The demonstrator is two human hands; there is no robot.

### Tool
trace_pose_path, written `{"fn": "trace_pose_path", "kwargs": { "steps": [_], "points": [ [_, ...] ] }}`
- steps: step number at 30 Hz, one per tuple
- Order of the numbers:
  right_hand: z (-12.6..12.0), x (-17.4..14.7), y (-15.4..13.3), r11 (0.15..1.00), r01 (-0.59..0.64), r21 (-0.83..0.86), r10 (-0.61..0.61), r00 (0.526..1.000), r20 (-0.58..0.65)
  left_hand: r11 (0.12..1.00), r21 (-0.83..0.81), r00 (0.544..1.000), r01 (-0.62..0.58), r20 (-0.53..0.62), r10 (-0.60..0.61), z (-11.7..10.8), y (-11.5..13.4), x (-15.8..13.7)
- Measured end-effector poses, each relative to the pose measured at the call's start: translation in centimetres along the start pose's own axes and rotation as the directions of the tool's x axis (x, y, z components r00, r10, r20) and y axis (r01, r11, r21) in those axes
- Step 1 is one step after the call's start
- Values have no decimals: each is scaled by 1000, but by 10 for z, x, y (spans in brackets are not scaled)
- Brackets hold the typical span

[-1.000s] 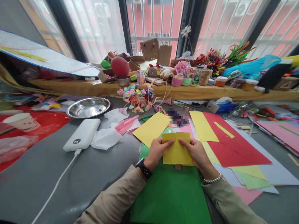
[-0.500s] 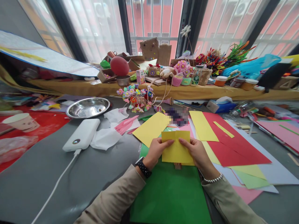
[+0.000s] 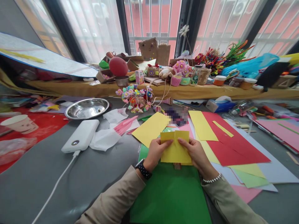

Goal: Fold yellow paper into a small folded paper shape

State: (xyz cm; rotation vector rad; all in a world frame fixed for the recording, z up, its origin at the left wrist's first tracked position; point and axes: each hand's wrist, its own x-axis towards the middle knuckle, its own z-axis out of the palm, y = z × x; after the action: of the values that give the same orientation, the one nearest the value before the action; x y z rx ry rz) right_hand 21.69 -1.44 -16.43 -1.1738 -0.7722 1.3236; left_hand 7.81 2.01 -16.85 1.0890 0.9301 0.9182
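Observation:
Between my two hands is a piece of yellow paper (image 3: 174,154), held up above a green sheet (image 3: 173,193). My left hand (image 3: 154,152) pinches its left side, thumb on the front face. On the right side, my right hand (image 3: 196,152) pinches it the same way. A slit or seam runs down from the paper's top edge between the thumbs. My other fingers are hidden behind it. Below its lower edge shows a small brown wooden piece (image 3: 177,166). A larger yellow sheet (image 3: 150,128) lies just beyond my left hand.
To the right lie red paper (image 3: 235,146) and a yellow strip (image 3: 223,128). On the left are a white power bank (image 3: 81,137) with a cable, white tissue (image 3: 105,139) and a metal dish (image 3: 86,109). Craft flowers (image 3: 136,98) stand at the back, before a cluttered ledge (image 3: 93,88).
Both hands keep their grip on the yellow paper. The gap at its top edge looks slightly wider, with the two upper parts no longer level. The view has shifted a little.

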Motion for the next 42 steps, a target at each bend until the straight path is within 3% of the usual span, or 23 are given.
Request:
{"fn": "trace_pose_path", "kwargs": {
  "steps": [5, 11, 19, 33, 42],
  "points": [
    [-3, 1, -2, 992, 56, -110, -51, 998, 44, 1000, -15, 1000, 6, -20, -7, 0, 3, 0],
    [-4, 0, -3, 976, 72, -204, -71, 997, 8, 1000, 23, 999, 15, 46, -17, -2, 2, 1],
    [-2, 1, -1, 992, 36, -119, -34, 999, 19, 999, -38, 999, 37, 31, -36, 0, 3, 0],
    [-4, 1, 0, 984, 93, -155, -91, 996, 20, 996, -40, 996, 75, 40, -74, -1, 4, 3],
    [2, 4, 5, 999, 20, -27, -21, 1000, -18, 993, -89, 997, 72, -15, -74, 0, 1, 4]
  ]
}}
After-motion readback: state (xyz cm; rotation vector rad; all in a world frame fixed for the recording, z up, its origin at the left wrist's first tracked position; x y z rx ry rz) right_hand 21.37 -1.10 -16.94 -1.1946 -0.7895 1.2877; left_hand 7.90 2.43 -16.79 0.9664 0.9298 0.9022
